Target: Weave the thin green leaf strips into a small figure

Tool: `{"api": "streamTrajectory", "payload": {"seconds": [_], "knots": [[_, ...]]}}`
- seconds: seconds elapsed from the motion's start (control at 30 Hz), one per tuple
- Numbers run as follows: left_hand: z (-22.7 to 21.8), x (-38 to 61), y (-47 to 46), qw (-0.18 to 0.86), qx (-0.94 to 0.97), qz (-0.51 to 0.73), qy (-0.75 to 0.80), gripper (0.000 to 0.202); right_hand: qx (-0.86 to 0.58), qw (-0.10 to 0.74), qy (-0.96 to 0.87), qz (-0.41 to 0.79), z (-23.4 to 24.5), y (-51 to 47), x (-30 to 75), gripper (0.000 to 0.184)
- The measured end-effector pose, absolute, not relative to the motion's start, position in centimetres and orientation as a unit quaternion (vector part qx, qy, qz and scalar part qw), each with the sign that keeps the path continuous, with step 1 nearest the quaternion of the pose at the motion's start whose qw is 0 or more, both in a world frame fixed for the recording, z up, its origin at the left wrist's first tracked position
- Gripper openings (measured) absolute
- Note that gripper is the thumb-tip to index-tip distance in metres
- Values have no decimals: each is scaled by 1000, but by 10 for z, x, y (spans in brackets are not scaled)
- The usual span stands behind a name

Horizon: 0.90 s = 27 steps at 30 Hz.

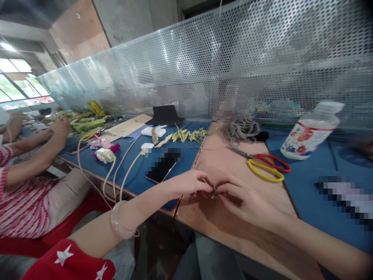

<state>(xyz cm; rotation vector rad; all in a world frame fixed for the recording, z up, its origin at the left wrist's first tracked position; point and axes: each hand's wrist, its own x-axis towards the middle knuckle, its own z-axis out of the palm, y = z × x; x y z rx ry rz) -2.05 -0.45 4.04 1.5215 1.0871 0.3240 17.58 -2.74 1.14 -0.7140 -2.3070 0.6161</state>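
Note:
Over the front part of the pinkish-brown board [201, 217], my left hand [196, 183] and my right hand [247, 198] meet fingertip to fingertip. Both are closed in a pinch on a tiny greenish piece [215, 195]. The fingers cover most of it, so its kind cannot be made out. Beyond my right hand lie scissors [265, 165] with one red and one yellow handle loop. A tangle of grey cord [241, 128] sits at the back of the board. Left of my left hand a dark phone [163, 167] rests on the blue tabletop.
Green and yellowish plant strips [180, 134] lie behind the phone. A white charger [153, 132] and several cables are at left. A labelled bottle [310, 130] and another phone [348, 198] stand and lie at right. A perforated metal screen [186, 74] borders the back. A co-worker's hands [60, 130] work at far left.

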Motion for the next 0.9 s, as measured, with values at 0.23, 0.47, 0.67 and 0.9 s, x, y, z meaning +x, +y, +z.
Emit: {"api": "streamTrajectory", "payload": {"seconds": [0.23,0.47,0.67,0.9], "knots": [[44,-18,-9,582,651,150,464,17,-279,297,-890,204,6,-28,177,24],[43,-16,-11,580,653,160,461,15,-282,291,-892,200,2,-27,179,19],[40,-17,-8,583,654,170,451,14,-256,291,-904,181,4,-28,179,25],[39,-19,-6,581,658,148,455,16,-246,285,-916,137,3,-28,178,25]]}}
